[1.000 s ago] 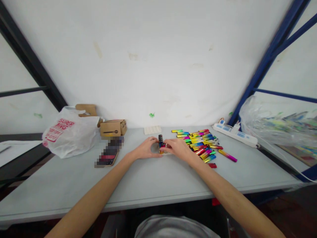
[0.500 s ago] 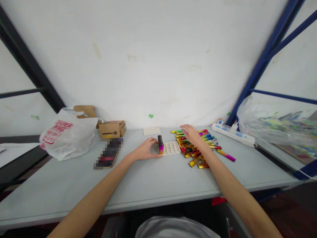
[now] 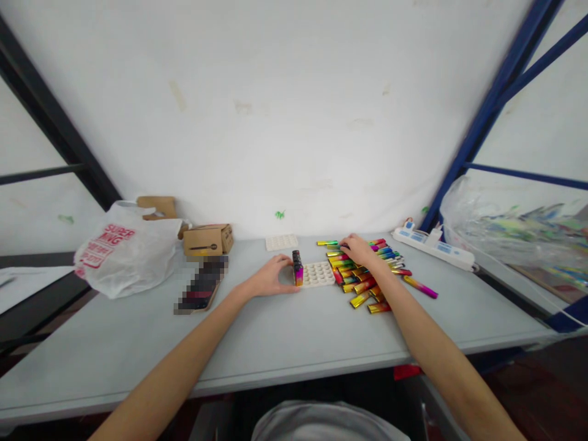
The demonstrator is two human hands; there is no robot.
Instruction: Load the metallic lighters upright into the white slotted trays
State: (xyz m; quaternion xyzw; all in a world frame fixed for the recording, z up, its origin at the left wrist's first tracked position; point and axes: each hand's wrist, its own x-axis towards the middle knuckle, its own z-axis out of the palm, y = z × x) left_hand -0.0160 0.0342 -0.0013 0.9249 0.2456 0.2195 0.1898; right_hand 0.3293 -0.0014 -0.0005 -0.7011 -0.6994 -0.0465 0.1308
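Observation:
A white tray (image 3: 320, 274) with rows of round holes lies on the table. Along its left end stands a row of shiny tubes (image 3: 299, 275), upright, with black tops and purple-to-gold sides. My left hand (image 3: 272, 277) curves around this row, thumb at the front end and fingers at the back. To the right lies a loose pile of shiny, many-coloured tubes (image 3: 362, 285). Over the far part of the pile, my right hand (image 3: 359, 250) has its fingers bent down, pinching the dark end of one tube (image 3: 343, 246); the hand partly hides it.
A second white holed tray (image 3: 282, 242) lies by the wall. At left are a phone (image 3: 204, 285), a cardboard box (image 3: 209, 240) and a white plastic bag (image 3: 131, 248). A power strip (image 3: 434, 250) lies at right, beside a clear bag (image 3: 514, 226) beyond the blue frame.
My right hand has come down slightly to the right, its fingers closing on a tube in the pile. My left hand stays around the standing row.

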